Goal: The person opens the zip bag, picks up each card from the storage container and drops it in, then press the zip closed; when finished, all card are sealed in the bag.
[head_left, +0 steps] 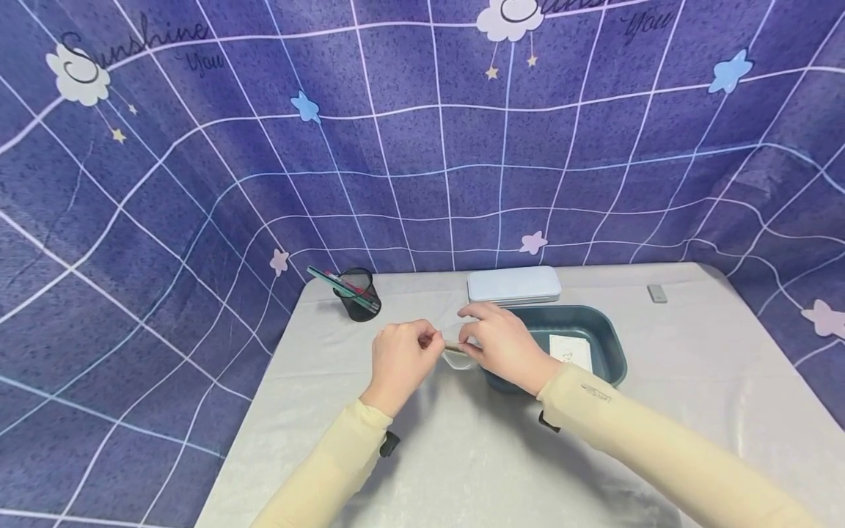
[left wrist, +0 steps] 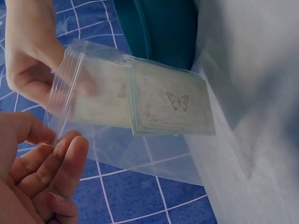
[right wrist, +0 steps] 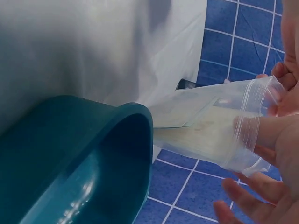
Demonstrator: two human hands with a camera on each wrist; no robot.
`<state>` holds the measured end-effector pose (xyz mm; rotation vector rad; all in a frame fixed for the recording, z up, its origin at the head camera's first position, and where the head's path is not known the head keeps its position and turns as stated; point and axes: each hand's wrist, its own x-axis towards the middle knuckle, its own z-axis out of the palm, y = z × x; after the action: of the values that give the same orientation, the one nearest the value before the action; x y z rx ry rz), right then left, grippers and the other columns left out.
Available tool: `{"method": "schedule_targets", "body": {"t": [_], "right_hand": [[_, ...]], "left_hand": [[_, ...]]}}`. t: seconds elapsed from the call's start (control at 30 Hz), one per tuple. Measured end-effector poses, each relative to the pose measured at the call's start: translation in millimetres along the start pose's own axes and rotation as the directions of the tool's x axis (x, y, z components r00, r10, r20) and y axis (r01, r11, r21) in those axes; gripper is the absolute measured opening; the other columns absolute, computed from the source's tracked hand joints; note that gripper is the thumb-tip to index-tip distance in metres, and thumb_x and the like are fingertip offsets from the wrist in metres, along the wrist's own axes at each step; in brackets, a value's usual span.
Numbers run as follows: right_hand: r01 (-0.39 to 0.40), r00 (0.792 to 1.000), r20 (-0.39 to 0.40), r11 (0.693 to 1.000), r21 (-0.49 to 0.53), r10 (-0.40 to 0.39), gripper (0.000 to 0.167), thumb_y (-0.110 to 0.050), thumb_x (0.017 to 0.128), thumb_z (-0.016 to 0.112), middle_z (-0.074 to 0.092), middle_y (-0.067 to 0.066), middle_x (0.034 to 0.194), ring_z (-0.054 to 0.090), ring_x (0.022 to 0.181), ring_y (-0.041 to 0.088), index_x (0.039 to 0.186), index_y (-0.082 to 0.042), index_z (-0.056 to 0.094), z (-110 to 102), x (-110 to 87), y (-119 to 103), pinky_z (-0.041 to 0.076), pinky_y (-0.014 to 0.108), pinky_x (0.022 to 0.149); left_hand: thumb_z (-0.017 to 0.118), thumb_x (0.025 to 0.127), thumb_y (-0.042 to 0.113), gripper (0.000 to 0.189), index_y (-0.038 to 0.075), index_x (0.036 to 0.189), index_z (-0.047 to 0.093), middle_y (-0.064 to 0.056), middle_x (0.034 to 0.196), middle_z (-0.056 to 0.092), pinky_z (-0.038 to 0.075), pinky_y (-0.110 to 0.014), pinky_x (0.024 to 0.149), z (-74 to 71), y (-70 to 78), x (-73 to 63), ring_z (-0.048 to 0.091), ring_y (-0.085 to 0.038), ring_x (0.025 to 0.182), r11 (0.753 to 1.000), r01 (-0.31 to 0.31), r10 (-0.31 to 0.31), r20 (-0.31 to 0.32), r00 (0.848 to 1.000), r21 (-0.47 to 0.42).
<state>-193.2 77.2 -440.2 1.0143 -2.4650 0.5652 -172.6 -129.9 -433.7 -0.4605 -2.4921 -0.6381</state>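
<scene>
A clear zip bag (left wrist: pixel 135 154) hangs between both hands, above the table and beside the teal basin (head_left: pixel 610 345). Pale cards (left wrist: pixel 175 102), the front one printed with a butterfly, lie inside it. My left hand (head_left: pixel 404 359) pinches one edge of the bag at its ribbed zip end. On the other edge, my right hand (head_left: pixel 505 343) grips the bag near the zip. In the right wrist view the right thumb (right wrist: pixel 261 130) reaches into the bag's mouth, near the cards, while the other fingers spread outside. Its exact contact with the cards cannot be told.
White cards (head_left: pixel 571 352) lie in the basin. Behind it is a light blue case (head_left: pixel 513 284). At the back left stands a black mesh pen cup (head_left: pixel 363 308) with pens and a teal ruler-like strip. A small grey block (head_left: pixel 656 294) lies at the back right.
</scene>
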Motion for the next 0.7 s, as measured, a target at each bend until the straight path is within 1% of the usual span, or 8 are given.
{"method": "schedule_targets", "body": {"t": [0.17, 0.33, 0.43, 0.53, 0.7], "right_hand": [[-0.003, 0.999, 0.04, 1.0, -0.005, 0.003, 0.008, -0.014, 0.08, 0.089, 0.072, 0.008, 0.117, 0.066, 0.111, 0.03, 0.085, -0.016, 0.082, 3.5, 3.9, 0.3, 0.055, 0.043, 0.091], [0.002, 0.998, 0.066, 1.0, -0.026, -0.001, 0.006, -0.013, 0.08, 0.087, 0.073, 0.01, 0.115, 0.067, 0.11, 0.032, 0.083, -0.015, 0.083, 7.1, 5.8, 1.3, 0.055, 0.045, 0.09], [0.007, 0.997, 0.083, 0.999, -0.037, -0.004, 0.007, -0.013, 0.079, 0.088, 0.073, 0.01, 0.113, 0.068, 0.11, 0.032, 0.083, -0.016, 0.083, 7.3, 6.8, 0.9, 0.056, 0.045, 0.088], [0.011, 0.995, 0.103, 0.999, -0.038, -0.007, 0.007, -0.015, 0.079, 0.088, 0.073, 0.009, 0.112, 0.068, 0.109, 0.032, 0.084, -0.016, 0.083, 7.1, 7.4, 0.3, 0.057, 0.045, 0.086], [-0.003, 0.992, 0.126, 1.0, -0.024, 0.006, 0.012, -0.021, 0.08, 0.09, 0.073, 0.008, 0.113, 0.068, 0.109, 0.033, 0.087, -0.014, 0.082, 5.4, 7.2, -1.6, 0.056, 0.046, 0.086]], "left_hand": [[0.071, 0.081, 0.019, 0.012, 0.022, 0.07, 0.076, 0.014, 0.063, 0.067, 0.047, -0.034, 0.053, 0.2, -0.4, -0.3, 0.06, -0.008, 0.054, 1.0, -0.015, 0.015, -0.005, 1.0, 0.001], [0.071, 0.081, 0.019, 0.012, 0.022, 0.07, 0.076, 0.015, 0.061, 0.065, 0.046, -0.034, 0.052, 0.4, -0.2, -0.6, 0.059, -0.008, 0.053, 1.0, -0.016, 0.016, -0.011, 1.0, 0.005], [0.071, 0.08, 0.019, 0.012, 0.022, 0.07, 0.076, 0.015, 0.061, 0.065, 0.046, -0.034, 0.052, 0.1, 0.2, -0.5, 0.059, -0.009, 0.053, 1.0, -0.016, 0.016, -0.013, 1.0, 0.008], [0.071, 0.081, 0.019, 0.012, 0.022, 0.071, 0.076, 0.015, 0.061, 0.065, 0.046, -0.035, 0.053, -0.4, 0.5, -0.5, 0.06, -0.009, 0.054, 1.0, -0.015, 0.015, -0.011, 1.0, 0.008], [0.07, 0.081, 0.019, 0.012, 0.022, 0.071, 0.077, 0.015, 0.062, 0.066, 0.046, -0.034, 0.053, -1.8, -0.3, -0.7, 0.06, -0.008, 0.054, 1.0, -0.009, 0.009, -0.008, 1.0, 0.009]]}}
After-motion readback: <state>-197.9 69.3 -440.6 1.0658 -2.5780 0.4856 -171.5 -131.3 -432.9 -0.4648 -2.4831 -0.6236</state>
